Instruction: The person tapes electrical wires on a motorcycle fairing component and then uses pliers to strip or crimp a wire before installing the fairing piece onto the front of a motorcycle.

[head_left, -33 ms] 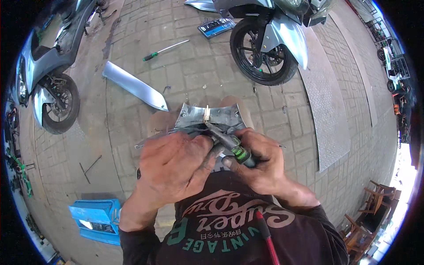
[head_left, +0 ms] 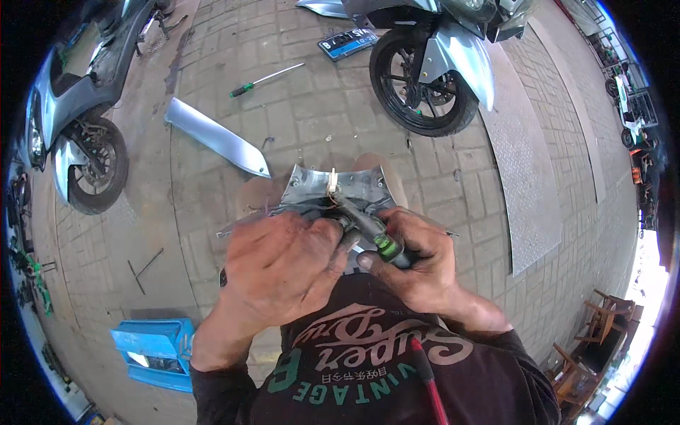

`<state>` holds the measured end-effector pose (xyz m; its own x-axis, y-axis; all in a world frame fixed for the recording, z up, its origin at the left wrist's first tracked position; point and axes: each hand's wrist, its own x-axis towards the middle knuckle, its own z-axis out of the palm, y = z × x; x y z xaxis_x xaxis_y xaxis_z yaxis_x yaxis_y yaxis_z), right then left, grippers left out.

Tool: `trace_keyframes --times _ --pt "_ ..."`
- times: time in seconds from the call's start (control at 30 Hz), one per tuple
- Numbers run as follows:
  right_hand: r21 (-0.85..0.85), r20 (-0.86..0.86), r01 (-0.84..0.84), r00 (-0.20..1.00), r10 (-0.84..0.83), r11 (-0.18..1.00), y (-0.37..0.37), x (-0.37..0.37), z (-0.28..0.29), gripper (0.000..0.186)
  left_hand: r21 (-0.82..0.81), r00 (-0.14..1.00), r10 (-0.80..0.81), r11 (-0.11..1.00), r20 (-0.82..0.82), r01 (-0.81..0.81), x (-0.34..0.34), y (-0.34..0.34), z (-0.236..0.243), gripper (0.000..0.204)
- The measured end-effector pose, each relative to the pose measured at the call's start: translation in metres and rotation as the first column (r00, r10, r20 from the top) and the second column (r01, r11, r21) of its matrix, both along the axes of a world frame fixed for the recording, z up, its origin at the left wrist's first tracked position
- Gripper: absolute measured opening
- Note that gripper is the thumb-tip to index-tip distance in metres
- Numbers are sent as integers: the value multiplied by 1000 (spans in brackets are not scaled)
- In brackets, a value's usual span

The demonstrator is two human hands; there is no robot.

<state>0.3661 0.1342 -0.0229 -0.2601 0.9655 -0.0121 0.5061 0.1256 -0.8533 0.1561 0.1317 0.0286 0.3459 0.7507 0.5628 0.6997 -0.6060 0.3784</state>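
Green-banded grey tool (head_left: 373,229) in curled right hand (head_left: 419,255), left hand (head_left: 280,263) bent knuckles-up just beside, its hold hidden

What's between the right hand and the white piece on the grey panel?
In the head view: a tapered tool, grey with green, held in the right hand, its narrow end pointing toward the white piece. Can't tell if they touch.

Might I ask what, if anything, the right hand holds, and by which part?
The right hand holds a grey tapered tool by its green-banded rear end.
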Motion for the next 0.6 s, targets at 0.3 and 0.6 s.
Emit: trace_keyframes --times 0.3,0.6 --pt "57 -636 565 656 -406 823 23 65 20 25 -85 966 24 996 257 -2 -6 -14 -9 21" --pt "263 -93 -292 941 326 920 5 -1 22 21 -76 980 -64 994 188 80 0 -11 4 27"
